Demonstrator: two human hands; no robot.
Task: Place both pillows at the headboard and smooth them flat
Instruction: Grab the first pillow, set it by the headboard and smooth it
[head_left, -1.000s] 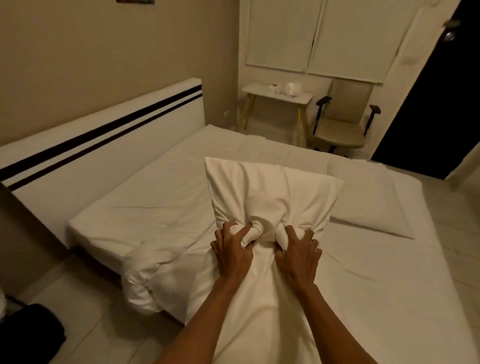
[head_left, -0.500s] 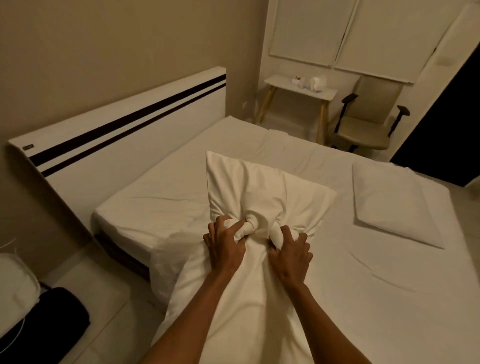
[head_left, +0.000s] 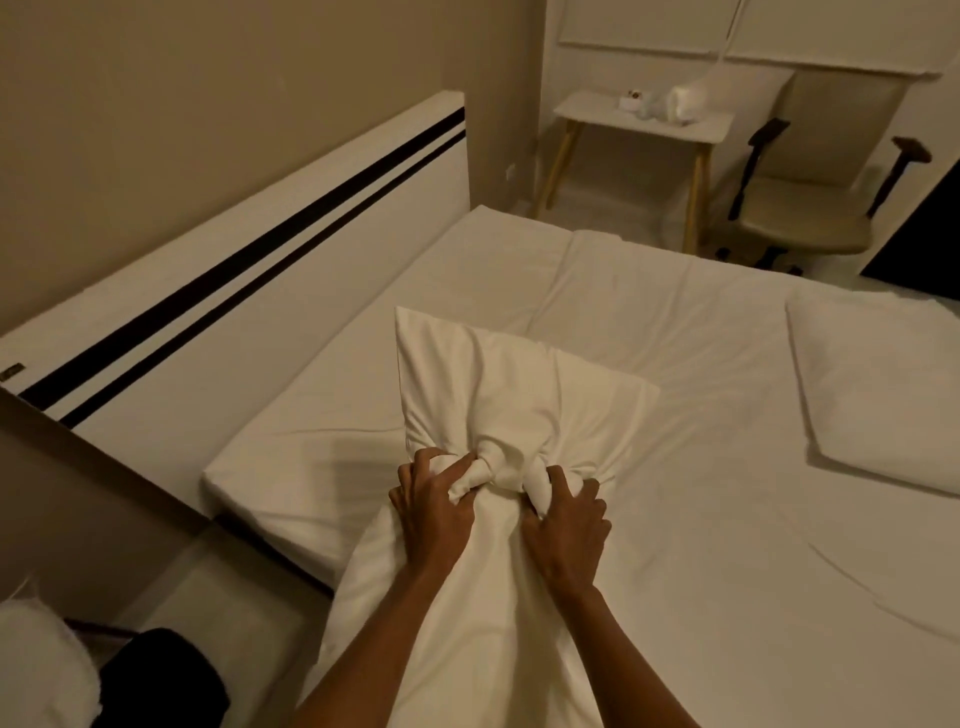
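A white pillow (head_left: 498, 384) is bunched in the middle and held over the near side of the bed (head_left: 675, 519). My left hand (head_left: 434, 506) grips a fistful of its cover, and my right hand (head_left: 566, 525) grips another fistful just beside it. The pillow's lower half hangs down between my forearms. A second white pillow (head_left: 878, 384) lies flat on the mattress at the right. The white headboard (head_left: 244, 260) with two black stripes runs along the left wall.
A small white side table (head_left: 644, 127) with items on top stands beyond the bed's far corner, with a beige armchair (head_left: 810, 218) beside it. A black object (head_left: 161, 680) and something white and fluffy (head_left: 41, 670) lie on the floor at lower left.
My view has swung left and closer to the headboard. Both hands keep the same grip on the bunched pillow, which has travelled toward the head end of the bed.
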